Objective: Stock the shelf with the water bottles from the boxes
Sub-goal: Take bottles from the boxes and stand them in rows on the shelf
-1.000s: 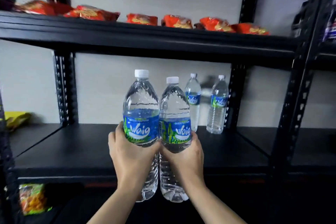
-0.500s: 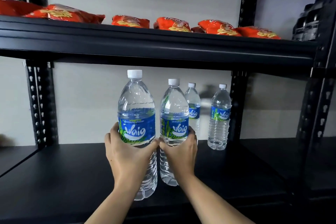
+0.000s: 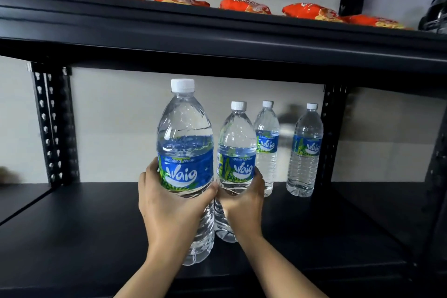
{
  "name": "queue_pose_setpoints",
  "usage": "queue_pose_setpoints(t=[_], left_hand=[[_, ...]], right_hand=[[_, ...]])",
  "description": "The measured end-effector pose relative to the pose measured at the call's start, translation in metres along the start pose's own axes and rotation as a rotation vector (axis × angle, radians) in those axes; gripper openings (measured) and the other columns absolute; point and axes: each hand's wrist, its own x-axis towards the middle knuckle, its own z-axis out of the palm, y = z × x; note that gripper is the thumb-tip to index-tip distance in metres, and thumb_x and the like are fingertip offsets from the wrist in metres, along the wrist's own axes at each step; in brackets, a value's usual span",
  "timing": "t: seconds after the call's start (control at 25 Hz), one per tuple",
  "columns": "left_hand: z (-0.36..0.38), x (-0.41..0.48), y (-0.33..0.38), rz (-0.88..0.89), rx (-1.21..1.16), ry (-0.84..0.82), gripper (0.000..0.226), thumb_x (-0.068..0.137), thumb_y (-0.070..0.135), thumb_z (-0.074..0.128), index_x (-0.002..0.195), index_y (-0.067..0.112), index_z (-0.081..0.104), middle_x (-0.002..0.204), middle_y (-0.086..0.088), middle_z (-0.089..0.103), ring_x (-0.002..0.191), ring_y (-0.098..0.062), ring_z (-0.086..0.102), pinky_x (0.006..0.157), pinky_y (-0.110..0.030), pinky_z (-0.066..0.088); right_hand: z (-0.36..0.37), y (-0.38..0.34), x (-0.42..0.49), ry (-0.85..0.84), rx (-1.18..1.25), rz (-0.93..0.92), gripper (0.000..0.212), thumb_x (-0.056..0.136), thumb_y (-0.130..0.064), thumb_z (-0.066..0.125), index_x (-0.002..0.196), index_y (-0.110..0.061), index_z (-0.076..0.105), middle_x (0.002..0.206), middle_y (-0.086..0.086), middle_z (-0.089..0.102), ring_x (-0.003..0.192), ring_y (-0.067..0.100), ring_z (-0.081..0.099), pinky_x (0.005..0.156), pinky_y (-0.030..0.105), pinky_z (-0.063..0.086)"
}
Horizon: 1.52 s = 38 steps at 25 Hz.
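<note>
Head view: my left hand (image 3: 169, 203) gripped one water bottle (image 3: 186, 128) and my right hand (image 3: 244, 203) a second bottle (image 3: 238, 133), both upright at the front of the shelf (image 3: 84, 225). Two rear bottles (image 3: 306, 152) stood at its back.

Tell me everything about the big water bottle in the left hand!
The clear plastic water bottle has a white screw cap, a blue and green label reading Waig Drinking Water, and ribbed sides lower down. It looks full and is held upright. The left hand grips it around the label's lower edge. Its base is over the black metal shelf; whether it rests there is unclear. A matching bottle in the right hand is close beside it.
</note>
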Motion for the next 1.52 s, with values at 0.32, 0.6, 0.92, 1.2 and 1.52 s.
queue_pose_setpoints(t=[0.32, 0.6, 0.92, 1.2, 1.52], left_hand=[[-0.003, 0.011, -0.008, 0.012, 0.023, -0.026, 0.085, 0.049, 0.031, 0.096, 0.116, 0.039, 0.043, 0.109, 0.009, 0.054, 0.107, -0.016, 0.056, 0.092, -0.033, 0.046], [-0.001, 0.023, -0.028, 0.009, 0.056, -0.008, 0.089, 0.047, 0.038, 0.094, 0.123, 0.030, 0.049, 0.110, 0.009, 0.056, 0.106, -0.016, 0.059, 0.096, -0.043, 0.050], [-0.008, 0.036, -0.041, 0.005, 0.095, -0.047, 0.082, 0.040, 0.051, 0.090, 0.107, 0.051, 0.042, 0.108, 0.010, 0.060, 0.103, -0.016, 0.062, 0.093, -0.045, 0.052], [-0.012, 0.040, -0.046, 0.003, 0.089, -0.045, 0.080, 0.039, 0.051, 0.091, 0.105, 0.050, 0.045, 0.107, 0.009, 0.061, 0.099, -0.014, 0.063, 0.090, -0.044, 0.054], [-0.015, 0.041, -0.049, 0.010, 0.105, -0.017, 0.081, 0.041, 0.048, 0.091, 0.107, 0.045, 0.045, 0.105, 0.010, 0.060, 0.101, -0.016, 0.062, 0.091, -0.044, 0.053]], right_hand=[[-0.043, 0.028, -0.033, -0.458, -0.137, 0.292, 0.053, 0.066, -0.039, 0.081, 0.112, -0.035, 0.056, 0.095, -0.020, 0.069, 0.087, -0.004, 0.065, 0.072, 0.012, 0.046], [0.032, 0.049, 0.010, -0.465, -0.240, 0.409, 0.053, 0.066, -0.045, 0.084, 0.107, -0.023, 0.061, 0.107, -0.006, 0.070, 0.100, 0.017, 0.068, 0.083, 0.026, 0.052], [0.067, 0.067, 0.039, -0.406, -0.217, 0.504, 0.091, 0.060, -0.057, 0.086, 0.134, -0.016, 0.051, 0.128, 0.005, 0.064, 0.121, 0.026, 0.059, 0.108, 0.043, 0.041], [0.073, 0.070, 0.039, -0.394, -0.252, 0.471, 0.085, 0.062, -0.064, 0.080, 0.129, -0.020, 0.053, 0.119, 0.002, 0.069, 0.115, 0.027, 0.062, 0.102, 0.038, 0.045], [0.074, 0.065, 0.039, -0.394, -0.349, 0.434, 0.082, 0.067, -0.069, 0.075, 0.127, -0.019, 0.051, 0.121, 0.004, 0.068, 0.118, 0.028, 0.060, 0.104, 0.039, 0.040]])
